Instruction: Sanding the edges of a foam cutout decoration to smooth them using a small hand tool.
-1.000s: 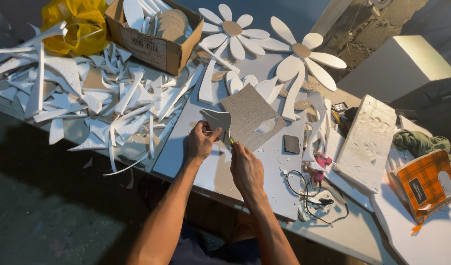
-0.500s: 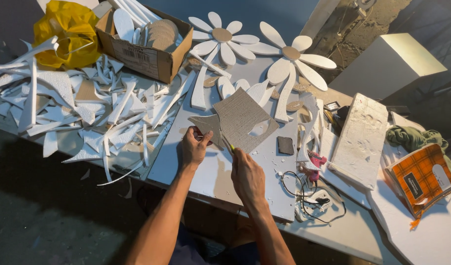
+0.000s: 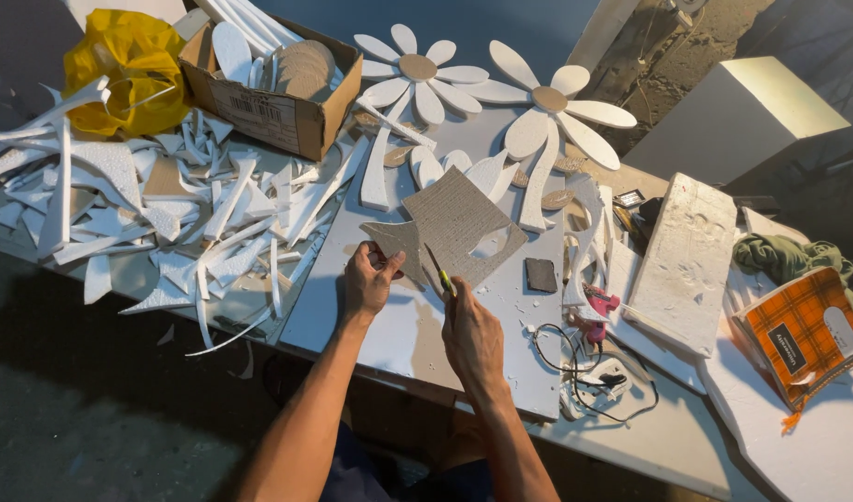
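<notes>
My left hand (image 3: 369,279) grips the near left edge of a brown cardboard sheet (image 3: 459,223) with cut-out shapes, lifted slightly over a white foam board (image 3: 417,325). My right hand (image 3: 471,336) holds a thin yellow-green utility knife (image 3: 438,271), its blade against the cardboard just right of my left hand. Two white foam daisies with brown centres (image 3: 417,67) (image 3: 549,100) lie beyond the cardboard.
A heap of white foam offcuts (image 3: 166,214) covers the table's left side. A cardboard box (image 3: 270,88) with foam and cardboard pieces stands at the back, a yellow bag (image 3: 120,65) beside it. Cables and pink tools (image 3: 589,325), a foam slab (image 3: 687,265) and an orange plaid box (image 3: 803,335) lie right.
Both hands have stayed on the cardboard; the knife has shifted a little along the cut. The camera has tilted slightly, so the whole scene sits lower and more to the left.
</notes>
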